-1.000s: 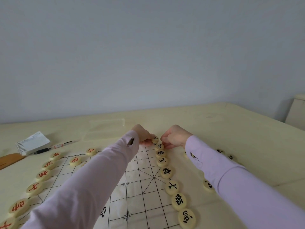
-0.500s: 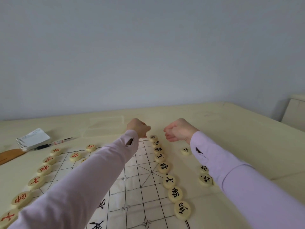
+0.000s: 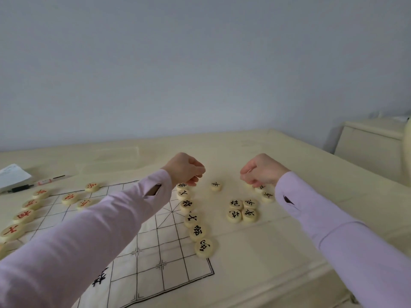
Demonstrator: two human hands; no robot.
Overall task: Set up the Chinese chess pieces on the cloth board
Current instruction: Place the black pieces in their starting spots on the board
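Watching the feed, I see both hands hang over the far right corner of the board [image 3: 142, 252], and the layout explains why. The black row [image 3: 197, 232] runs along the board's right edge, disc after disc on the line crossings. Its far end passes under the left hand [image 3: 184, 170], so that hand sits where the last discs of the row belong. Its fingers are curled into the palm, knuckles up, close above the row, and I see no piece in them. The right hand [image 3: 262, 170] is curled the same way, off the cloth and above the loose pieces [image 3: 249, 213] that lie on the bare table [image 3: 255, 263] right of the board. Nothing shows in its fingers either. I read those loose black discs as stock parked within easy reach of the right hand, waiting for their points in front of the row. A lone piece [image 3: 215, 185] lies between the two hands, just off the board's edge, and is likely the nearest candidate. Across the cloth, the red pieces [image 3: 24, 215] line the left edge with a few set inward, which suggests that side is further along. A notebook [image 3: 13, 176] and pen [image 3: 22, 187] lie beyond them, out of the way. I judge that black's back line is nearly laid and its forward pieces are not yet placed.
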